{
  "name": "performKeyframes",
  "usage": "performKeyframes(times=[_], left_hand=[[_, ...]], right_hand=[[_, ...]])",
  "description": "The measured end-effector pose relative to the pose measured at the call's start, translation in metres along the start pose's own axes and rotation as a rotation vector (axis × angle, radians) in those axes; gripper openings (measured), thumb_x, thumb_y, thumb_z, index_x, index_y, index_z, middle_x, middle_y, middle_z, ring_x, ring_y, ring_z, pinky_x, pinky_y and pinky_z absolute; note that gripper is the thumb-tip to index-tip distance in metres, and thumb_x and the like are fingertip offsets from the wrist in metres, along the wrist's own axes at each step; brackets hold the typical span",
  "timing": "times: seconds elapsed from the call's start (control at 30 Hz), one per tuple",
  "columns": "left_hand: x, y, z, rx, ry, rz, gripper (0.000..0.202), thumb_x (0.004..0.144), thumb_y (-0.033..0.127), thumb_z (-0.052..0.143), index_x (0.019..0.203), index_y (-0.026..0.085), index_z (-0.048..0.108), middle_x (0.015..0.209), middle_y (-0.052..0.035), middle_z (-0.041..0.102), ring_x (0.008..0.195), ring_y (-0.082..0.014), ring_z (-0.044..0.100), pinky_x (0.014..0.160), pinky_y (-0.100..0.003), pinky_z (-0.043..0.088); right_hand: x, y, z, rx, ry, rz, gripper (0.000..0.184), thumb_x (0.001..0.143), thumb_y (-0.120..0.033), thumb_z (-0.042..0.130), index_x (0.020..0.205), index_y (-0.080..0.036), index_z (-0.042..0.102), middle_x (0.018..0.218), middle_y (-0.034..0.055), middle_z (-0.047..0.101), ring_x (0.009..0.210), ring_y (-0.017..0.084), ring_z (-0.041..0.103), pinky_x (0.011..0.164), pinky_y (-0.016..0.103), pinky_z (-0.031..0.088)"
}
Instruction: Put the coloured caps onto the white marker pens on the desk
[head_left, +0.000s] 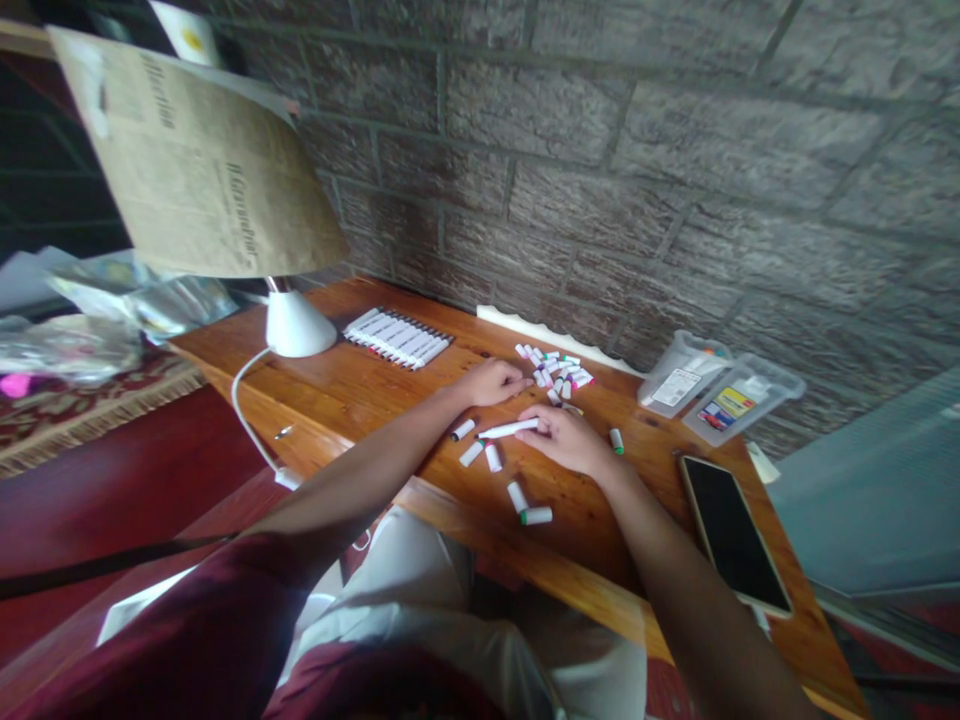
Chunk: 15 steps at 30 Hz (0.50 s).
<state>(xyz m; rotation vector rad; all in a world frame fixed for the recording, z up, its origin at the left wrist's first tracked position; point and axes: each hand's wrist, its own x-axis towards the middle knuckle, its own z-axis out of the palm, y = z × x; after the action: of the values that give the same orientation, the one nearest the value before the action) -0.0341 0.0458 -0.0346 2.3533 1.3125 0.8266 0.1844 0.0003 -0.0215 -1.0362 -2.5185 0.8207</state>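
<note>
Wooden desk (360, 390) carries one black smartphone (735, 535), one row of white markers (397, 337), one heap of white marker pieces (555, 372) and six loose white pieces (493, 457). Right hand (566, 440) pinches one white marker (510, 429); left hand (491, 382), half-curled, holds nothing, just beside the heap.

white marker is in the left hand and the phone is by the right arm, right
Not quite: the head view shows the white marker in the right hand, not the left hand, which is not holding it. The rest stands: the phone is by the right arm.
</note>
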Motion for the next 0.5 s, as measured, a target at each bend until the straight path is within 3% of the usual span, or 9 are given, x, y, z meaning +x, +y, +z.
performKeyframes(times=[0.23,0.5], left_hand=[[0.0005,0.0008,-0.0010,0.001,-0.010,0.016,0.055,0.097,0.049,0.046,0.059,0.013,0.058,0.056,-0.0007,0.056,0.053,-0.0070,0.037,0.058,-0.025,0.026],[0.0003,0.0020,-0.0002,0.017,-0.002,0.017,0.056,0.097,0.050,0.046,0.056,0.013,0.052,0.051,0.0009,0.047,0.051,-0.0066,0.034,0.056,-0.026,0.022]], right_hand=[[0.0011,0.0015,0.0004,-0.007,0.004,-0.008,0.030,0.090,-0.041,0.061,0.109,-0.018,0.068,0.076,0.0004,0.065,0.066,0.009,0.053,0.065,0.022,0.035],[0.0004,-0.0008,0.0003,-0.011,0.010,-0.008,0.030,0.091,-0.040,0.061,0.109,-0.018,0.068,0.083,0.0018,0.069,0.068,0.009,0.055,0.066,0.021,0.037]])
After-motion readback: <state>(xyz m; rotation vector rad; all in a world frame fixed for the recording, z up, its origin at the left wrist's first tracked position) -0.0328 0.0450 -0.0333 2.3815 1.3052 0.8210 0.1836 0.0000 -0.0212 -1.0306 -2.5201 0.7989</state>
